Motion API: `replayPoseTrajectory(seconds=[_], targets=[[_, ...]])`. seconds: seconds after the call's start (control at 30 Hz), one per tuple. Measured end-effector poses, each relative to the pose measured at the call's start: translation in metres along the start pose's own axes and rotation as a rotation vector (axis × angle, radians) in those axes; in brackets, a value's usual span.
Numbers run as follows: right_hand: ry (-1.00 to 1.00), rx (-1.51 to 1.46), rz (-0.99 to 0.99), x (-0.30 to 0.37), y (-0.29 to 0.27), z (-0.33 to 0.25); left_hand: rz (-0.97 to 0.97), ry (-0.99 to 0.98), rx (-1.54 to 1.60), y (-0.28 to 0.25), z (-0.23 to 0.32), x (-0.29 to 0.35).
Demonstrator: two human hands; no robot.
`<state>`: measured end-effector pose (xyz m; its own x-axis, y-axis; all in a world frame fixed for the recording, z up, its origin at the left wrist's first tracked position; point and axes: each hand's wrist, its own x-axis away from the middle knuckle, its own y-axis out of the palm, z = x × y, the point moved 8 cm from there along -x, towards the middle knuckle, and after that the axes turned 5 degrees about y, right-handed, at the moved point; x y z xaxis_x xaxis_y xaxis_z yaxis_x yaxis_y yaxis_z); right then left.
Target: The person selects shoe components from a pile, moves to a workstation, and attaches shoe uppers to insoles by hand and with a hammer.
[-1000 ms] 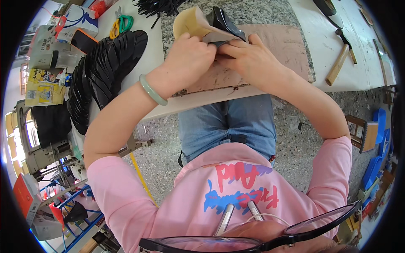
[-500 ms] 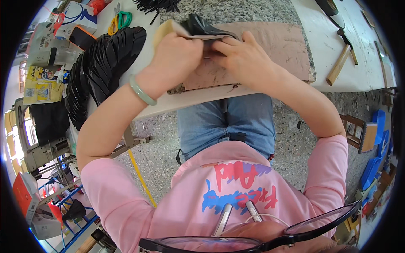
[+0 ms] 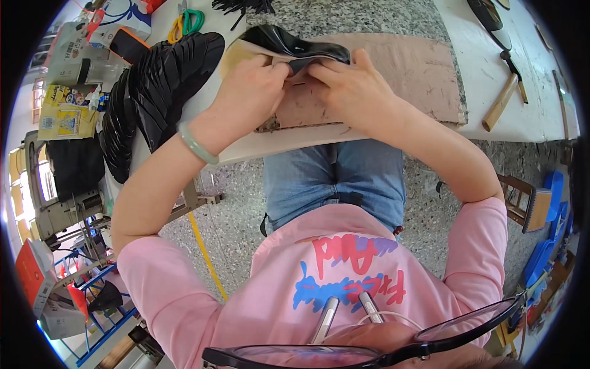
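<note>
A glossy black shoe upper [image 3: 276, 40] with a cream lining is held up over a worn pinkish-brown board [image 3: 418, 80]. My left hand [image 3: 255, 89] grips its near edge with curled fingers, close to the cream side. My right hand [image 3: 353, 89] pinches the same edge a little to the right, thumb side up. Both hands nearly meet at a dark folded part, and the fingertips are partly hidden there. To the left of my left hand lies a fanned stack of similar glossy black pieces [image 3: 178, 80].
Under the board is a speckled granite slab [image 3: 369, 15]. A wooden-handled hammer [image 3: 501, 101] lies at the right. Beyond the stack are scissors [image 3: 193, 23] with green and yellow handles, and black strips [image 3: 246, 6]. A sewing machine [image 3: 58, 212] stands at the left.
The shoe upper now shows more of its glossy black side, opened out wider above my hands. My left hand has shifted slightly left and down. The whole view has moved a little.
</note>
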<state>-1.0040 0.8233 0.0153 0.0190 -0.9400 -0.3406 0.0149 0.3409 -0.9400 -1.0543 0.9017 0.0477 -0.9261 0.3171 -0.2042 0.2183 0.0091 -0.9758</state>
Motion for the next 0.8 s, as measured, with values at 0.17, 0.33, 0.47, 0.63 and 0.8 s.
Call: replayPoseTrajectory(seconds=[0.17, 0.33, 0.47, 0.63, 0.8], targets=[[0.065, -0.034, 0.059, -0.012, -0.003, 0.001, -0.219, -0.280, -0.053, 0.027, -0.013, 0.003], [-0.015, -0.001, -0.027, -0.020, 0.000, -0.008, -0.313, -0.485, 0.191, 0.023, -0.048, 0.011], [0.032, -0.035, 0.074, -0.020, 0.007, -0.004, -0.348, -0.540, 0.223, 0.022, -0.044, 0.010], [0.021, -0.078, 0.042, -0.019, 0.008, -0.007, -0.162, -0.312, -0.056, 0.001, -0.017, 0.012], [0.086, -0.173, -0.008, -0.013, 0.010, -0.009, -0.059, -0.224, -0.185, 0.002, 0.007, 0.021]])
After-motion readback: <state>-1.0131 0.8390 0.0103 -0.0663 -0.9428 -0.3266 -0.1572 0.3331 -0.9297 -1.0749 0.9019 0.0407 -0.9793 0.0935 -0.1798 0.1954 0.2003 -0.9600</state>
